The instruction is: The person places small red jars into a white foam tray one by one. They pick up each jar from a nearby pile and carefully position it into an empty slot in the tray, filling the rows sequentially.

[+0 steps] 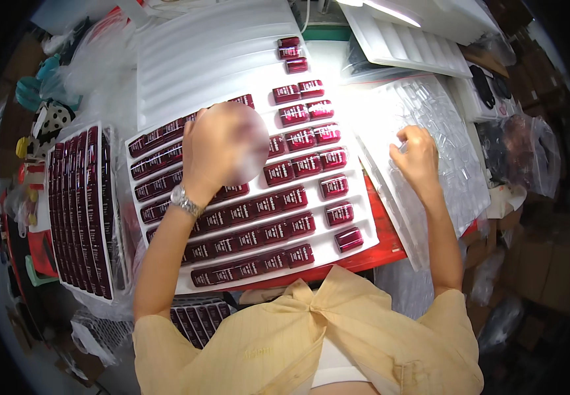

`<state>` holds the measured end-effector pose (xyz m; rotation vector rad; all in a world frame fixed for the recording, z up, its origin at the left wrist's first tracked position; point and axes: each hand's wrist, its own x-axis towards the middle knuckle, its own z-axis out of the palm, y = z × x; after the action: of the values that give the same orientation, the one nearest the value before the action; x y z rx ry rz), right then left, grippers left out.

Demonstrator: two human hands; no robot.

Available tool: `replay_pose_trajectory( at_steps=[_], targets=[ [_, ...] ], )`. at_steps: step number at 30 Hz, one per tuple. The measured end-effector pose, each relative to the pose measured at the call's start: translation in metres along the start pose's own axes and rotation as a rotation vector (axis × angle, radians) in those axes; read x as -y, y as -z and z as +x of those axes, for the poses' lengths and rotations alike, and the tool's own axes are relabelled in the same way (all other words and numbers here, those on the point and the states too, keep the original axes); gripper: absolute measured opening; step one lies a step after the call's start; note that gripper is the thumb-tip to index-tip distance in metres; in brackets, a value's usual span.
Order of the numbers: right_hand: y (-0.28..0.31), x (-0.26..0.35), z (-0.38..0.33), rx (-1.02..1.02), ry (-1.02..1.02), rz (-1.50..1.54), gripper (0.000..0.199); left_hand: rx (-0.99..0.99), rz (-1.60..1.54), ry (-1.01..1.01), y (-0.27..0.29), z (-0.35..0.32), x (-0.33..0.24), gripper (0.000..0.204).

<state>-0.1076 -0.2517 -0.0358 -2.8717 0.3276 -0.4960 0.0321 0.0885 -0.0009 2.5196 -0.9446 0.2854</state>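
Observation:
My left hand (216, 148), with a metal watch (185, 201) on its wrist, is over a white ridged tray (357, 217). A round blur covers its fingers, so what they touch or hold is hidden. Rows of small glossy dark-red containers (252, 209) with pale print fill much of the tray, with gaps between some groups. To the right, my right hand (416, 158) hovers at a clear plastic bag of small transparent pieces (453, 125). Its fingers are curled toward the thumb; anything between them is too small to make out.
At the left stands another tray of dark-red containers (81, 210). White ridged trays (206, 59) lie at the back, and more (403, 43) are at the upper right. Red covering (383, 230) shows along the table's front. Cardboard boxes (542, 243) are stacked at the far right.

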Motion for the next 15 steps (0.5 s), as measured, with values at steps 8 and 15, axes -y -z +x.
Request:
replay_pose_trajectory(
  at_steps=[8,15],
  targets=[
    [0.047,0.121,0.009,0.173,-0.083,1.178,0.015,0.25,-0.819,0.115,0.008,-0.008,-0.031,0.032],
    [0.043,0.135,0.003,0.278,0.294,0.621,0.04,0.155,-1.233,0.254,-0.001,-0.023,-0.048,0.03]
  ],
)
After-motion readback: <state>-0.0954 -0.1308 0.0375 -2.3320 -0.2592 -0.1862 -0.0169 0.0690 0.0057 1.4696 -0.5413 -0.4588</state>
